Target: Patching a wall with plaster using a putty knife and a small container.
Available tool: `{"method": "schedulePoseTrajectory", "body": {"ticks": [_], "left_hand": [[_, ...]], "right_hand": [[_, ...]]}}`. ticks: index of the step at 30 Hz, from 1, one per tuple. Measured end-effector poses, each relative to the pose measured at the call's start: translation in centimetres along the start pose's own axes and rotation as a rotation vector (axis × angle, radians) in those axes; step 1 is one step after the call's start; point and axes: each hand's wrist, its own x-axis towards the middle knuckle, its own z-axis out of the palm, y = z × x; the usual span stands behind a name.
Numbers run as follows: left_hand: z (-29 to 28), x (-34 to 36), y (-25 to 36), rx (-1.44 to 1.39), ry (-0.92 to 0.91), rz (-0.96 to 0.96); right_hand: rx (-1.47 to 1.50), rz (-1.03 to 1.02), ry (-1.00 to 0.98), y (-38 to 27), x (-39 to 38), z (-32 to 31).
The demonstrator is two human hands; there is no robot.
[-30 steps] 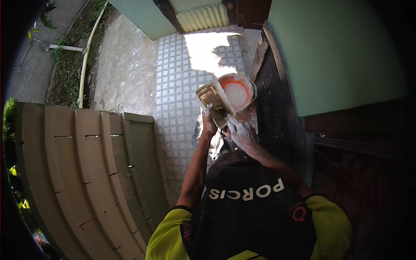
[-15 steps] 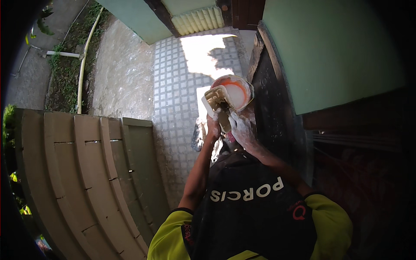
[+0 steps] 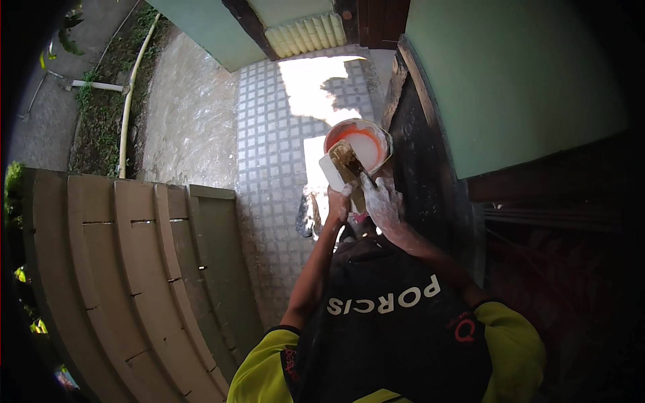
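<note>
My left hand [image 3: 340, 203] is closed round a rectangular plastic container [image 3: 332, 173], white on its outer side and stained tan and brown inside. It is held tilted over the near left part of the bucket [image 3: 330, 138], which is orange inside and holds a white substance. My right hand [image 3: 381, 203], coated with white residue, grips a dark narrow tool [image 3: 355, 169] that reaches into the container. The tool's exact kind is hard to make out, and its far end is partly lost in the container's shadow.
Grey patterned tiles [image 3: 262, 134] cover the floor, with a bright sunlit patch ahead. On the left runs a beige slatted fence [image 3: 134, 269]; on the right stands a green wall [image 3: 517, 87]. A worn wooden board [image 3: 396, 91] leans beyond the bucket.
The container has turned and tilted, so more of its white outer side shows. My right hand has shifted slightly right and lower, and the dark tool shows more clearly.
</note>
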Motion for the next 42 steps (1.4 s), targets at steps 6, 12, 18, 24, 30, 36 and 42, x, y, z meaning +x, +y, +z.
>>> {"method": "schedulePoseTrajectory", "body": {"ticks": [6, 12, 18, 24, 30, 36, 42], "left_hand": [[0.3, -0.6, 0.7, -0.199, -0.011, -0.295], [0.2, 0.1, 4.5, -0.284, -0.122, -0.502], [0.5, 0.4, 5.9, -0.227, -0.183, -0.656], [0.4, 0.9, 7.3, -0.18, -0.18, -0.676], [-0.3, 1.8, 7.7, -0.167, -0.188, -0.532], [-3.2, 3.1, 5.3, -0.396, -0.16, -0.475], [-6.1, 2.9, 3.8, -0.263, -0.208, -0.166]], "right_hand": [[0.106, 0.046, -0.056, 0.7, 1.1, -0.4], [-0.505, -0.628, 0.328, 4.1, 1.8, 3.0], [0.008, -0.305, -0.008, 2.7, 2.0, -0.7], [0.183, -0.402, 0.132, 4.1, 2.5, -0.5], [0.228, -0.542, 0.04, 4.8, 3.6, -3.6], [0.339, -0.762, -0.038, 4.3, 4.3, -6.3], [0.424, -0.15, -0.586, 3.5, 5.3, -11.0]]}}
